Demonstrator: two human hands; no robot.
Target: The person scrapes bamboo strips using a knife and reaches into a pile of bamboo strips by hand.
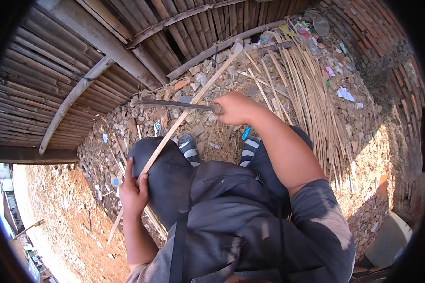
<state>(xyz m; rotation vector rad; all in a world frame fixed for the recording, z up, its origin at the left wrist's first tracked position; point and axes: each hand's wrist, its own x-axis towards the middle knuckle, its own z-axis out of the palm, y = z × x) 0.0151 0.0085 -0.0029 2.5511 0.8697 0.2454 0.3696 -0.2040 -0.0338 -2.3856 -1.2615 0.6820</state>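
A long, pale bamboo strip (171, 131) slants across my right-to-left view, from the rubble ahead down over my dark-trousered knee. My left hand (134, 188) grips it near its lower part, between thumb and fingers. In my right hand (238, 108) is the handle of a machete (177, 104), its dark blade pointing left. The blade crosses the strip; whether it touches the strip or lies just above cannot be made out. To the right of my right arm, a large bundle of split bamboo strips (311, 104) lies on the ground.
Bamboo slat walling (47, 89) with poles rises at the upper left. A brick wall (382, 28) stands at the right. Rubble, straw and litter cover the ground around my sandalled feet (190, 150). More strips (156, 221) lie beside my left leg.
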